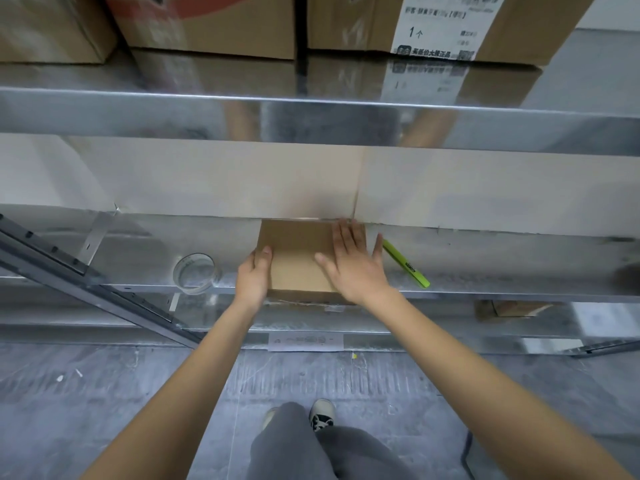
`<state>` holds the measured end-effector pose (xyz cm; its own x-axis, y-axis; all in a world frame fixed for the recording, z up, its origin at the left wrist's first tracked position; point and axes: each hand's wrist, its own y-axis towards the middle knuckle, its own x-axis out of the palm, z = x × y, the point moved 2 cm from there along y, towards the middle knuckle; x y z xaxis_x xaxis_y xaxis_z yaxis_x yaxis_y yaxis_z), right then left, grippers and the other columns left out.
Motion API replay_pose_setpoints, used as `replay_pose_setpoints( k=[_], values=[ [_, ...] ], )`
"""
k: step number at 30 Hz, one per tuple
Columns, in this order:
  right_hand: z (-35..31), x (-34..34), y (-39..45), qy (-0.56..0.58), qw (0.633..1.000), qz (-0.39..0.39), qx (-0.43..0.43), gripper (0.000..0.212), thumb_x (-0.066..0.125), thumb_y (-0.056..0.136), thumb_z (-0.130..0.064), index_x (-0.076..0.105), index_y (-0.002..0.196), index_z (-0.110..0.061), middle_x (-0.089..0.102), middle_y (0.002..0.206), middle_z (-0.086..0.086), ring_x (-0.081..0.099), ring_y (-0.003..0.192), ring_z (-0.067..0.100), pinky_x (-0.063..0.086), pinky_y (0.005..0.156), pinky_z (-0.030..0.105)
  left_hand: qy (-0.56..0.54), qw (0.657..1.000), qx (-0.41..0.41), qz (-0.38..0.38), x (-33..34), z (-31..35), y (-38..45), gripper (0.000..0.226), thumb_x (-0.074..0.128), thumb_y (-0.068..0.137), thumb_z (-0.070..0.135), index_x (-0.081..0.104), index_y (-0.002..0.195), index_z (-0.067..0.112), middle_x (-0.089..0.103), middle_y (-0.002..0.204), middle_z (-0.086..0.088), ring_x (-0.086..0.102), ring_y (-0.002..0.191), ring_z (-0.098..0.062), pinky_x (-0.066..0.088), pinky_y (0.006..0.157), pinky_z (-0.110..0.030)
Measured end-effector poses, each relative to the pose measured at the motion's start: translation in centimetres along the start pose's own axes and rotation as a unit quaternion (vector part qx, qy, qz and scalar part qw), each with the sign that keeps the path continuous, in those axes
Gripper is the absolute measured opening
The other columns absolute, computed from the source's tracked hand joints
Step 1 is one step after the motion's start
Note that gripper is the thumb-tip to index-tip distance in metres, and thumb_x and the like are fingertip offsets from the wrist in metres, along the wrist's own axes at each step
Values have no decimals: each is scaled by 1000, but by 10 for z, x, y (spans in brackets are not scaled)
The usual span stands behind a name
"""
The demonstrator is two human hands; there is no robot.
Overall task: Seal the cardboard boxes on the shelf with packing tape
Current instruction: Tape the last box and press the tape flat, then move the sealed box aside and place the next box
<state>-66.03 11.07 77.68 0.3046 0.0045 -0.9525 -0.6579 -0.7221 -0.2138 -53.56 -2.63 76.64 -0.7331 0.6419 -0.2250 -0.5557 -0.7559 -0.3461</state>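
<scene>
Small cardboard box [298, 258] seated on metal shelf [485, 271], back edge against a pale cardboard sheet [207, 181] lining the rear, front edge at the shelf lip. Top flaps closed and flat; no tape discernible on top surface. Left hand [254, 275] gripping box's left side, thumb curled over top edge. Right hand [353, 261] laid flat on right half of top, fingers straight and spread, pressing down, grasping nothing.

Judged stage: flaps being held shut ahead of taping. Tape not in either hand.

Risks noted:
- Flaps likely to spring up once right hand lifts to fetch tape; cause, no strip yet holding them.
- Box liable to slide off front lip under uneven downward pressure; cause, position at shelf edge on smooth metal.
- Crooked seam possible if box shifts while only one hand steadies it.

Surroundings: clear tape roll [195, 273] lying flat on same shelf, left of box, near but apart. Green marker [405, 263] lying diagonally just right of right hand, not touching box. Larger cardboard boxes [207, 26] stacked on upper shelf, one bearing a printed label [440, 29]. Diagonal shelf brace [86, 271] crossing lower left. Upper shelf beam [311, 116] overhanging work area, limiting headroom above box. Grey floor [138, 393] below.
</scene>
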Motion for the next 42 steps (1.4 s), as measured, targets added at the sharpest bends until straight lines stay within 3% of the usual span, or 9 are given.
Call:
replay_pose_setpoints(
  k=[8,14,18,23,28,32,34,38,42],
  values=[
    [3,19,-69,150,986,53,-42,75,22,94,-63,-2,155,-26,-21,154,-17,-26,142,3,-11,120,39,4,1000,0,0,-1,-7,11,52,44,102,38,42,144,8,48,145,-12,43,135,-29,32,107,-35],
    [13,16,-63,516,839,54,165,133,62,41,-91,20,149,-24,46,142,-6,45,128,10,35,107,24,-86,993,-72,37,-9,-10,4,43,54,99,21,49,132,-5,52,135,-21,44,132,-33,29,112,-40],
    [6,20,-87,546,819,67,164,122,73,39,-82,31,140,-29,52,132,-13,53,117,5,42,95,21,-149,987,-58,18,-27,-39,22,45,32,106,14,36,137,-18,35,148,-32,29,141,-39,18,118,-44],
    [-15,11,-132,539,813,149,159,107,66,31,-91,47,123,-40,58,125,-15,55,110,-1,44,88,17,-239,964,-113,-8,-38,-19,-30,54,49,100,28,42,140,-7,44,145,-19,38,139,-32,26,117,-45],
    [-44,-28,-199,552,780,267,127,79,87,61,-44,45,128,-43,45,123,-6,48,103,-7,39,76,6,-322,945,-61,-9,-61,14,-92,43,33,106,23,48,134,-6,52,136,-23,50,130,-30,37,101,-28],
    [-56,-57,-243,537,763,350,87,110,76,28,-83,50,127,-42,49,118,-10,56,109,6,49,90,27,-306,949,78,-2,-76,57,-146,75,43,97,53,53,123,-17,58,118,-25,57,102,-23,43,89,-36],
    [-61,-73,-261,537,747,386,64,105,81,32,-74,50,128,-43,48,115,-18,59,104,4,51,90,28,-306,940,147,-15,-83,75,-175,109,64,56,82,60,113,-11,64,111,-29,67,88,-17,51,78,-28],
    [-66,-116,-285,545,719,427,49,81,86,66,-28,39,131,-43,46,115,-20,60,93,5,49,74,21,-307,922,235,21,-91,129,-244,31,61,83,42,59,97,14,58,107,-13,60,100,-27,46,68,-12],
    [-62,-171,-295,580,680,448,0,65,79,75,-36,38,125,-43,56,120,-7,59,94,-2,48,72,18,-242,912,327,-47,-94,189,-281,47,52,72,64,61,106,33,65,104,12,58,93,0,43,80,-25]
  ],
)
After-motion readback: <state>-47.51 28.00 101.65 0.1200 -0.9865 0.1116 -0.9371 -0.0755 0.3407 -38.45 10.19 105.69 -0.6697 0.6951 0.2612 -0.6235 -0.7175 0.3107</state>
